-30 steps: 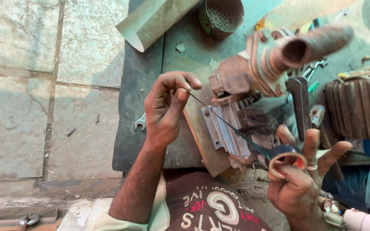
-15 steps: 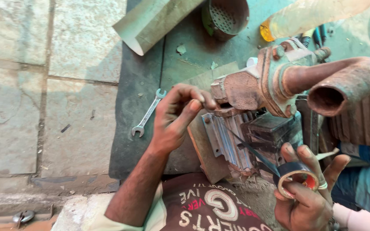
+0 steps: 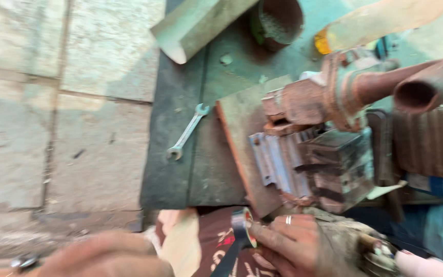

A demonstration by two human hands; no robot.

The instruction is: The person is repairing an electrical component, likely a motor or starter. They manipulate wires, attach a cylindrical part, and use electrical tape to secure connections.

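Note:
My right hand point(image 3: 293, 241) is at the bottom centre, fingers closed on a roll of black tape point(image 3: 242, 225); a loose strip of tape hangs down from the roll. The hand sits just below a rusty pump motor point(image 3: 324, 154) with finned metal sides, which rests on a brown board point(image 3: 237, 133). A rusty pipe point(image 3: 426, 87) sticks out of the pump toward the right. My left hand point(image 3: 103, 256) is a blurred shape at the bottom left, away from the pump. Its fingers cannot be made out.
A small open-ended wrench point(image 3: 185, 132) lies on the dark mat point(image 3: 180, 169) left of the board. A pale metal channel point(image 3: 196, 25) and a round mesh cup point(image 3: 278, 20) lie at the top. Stone paving point(image 3: 52, 128) fills the left side.
My left hand has left the pump's terminal area and dropped to the bottom left. My right hand has carried the tape roll leftward, under the pump. The view has shifted.

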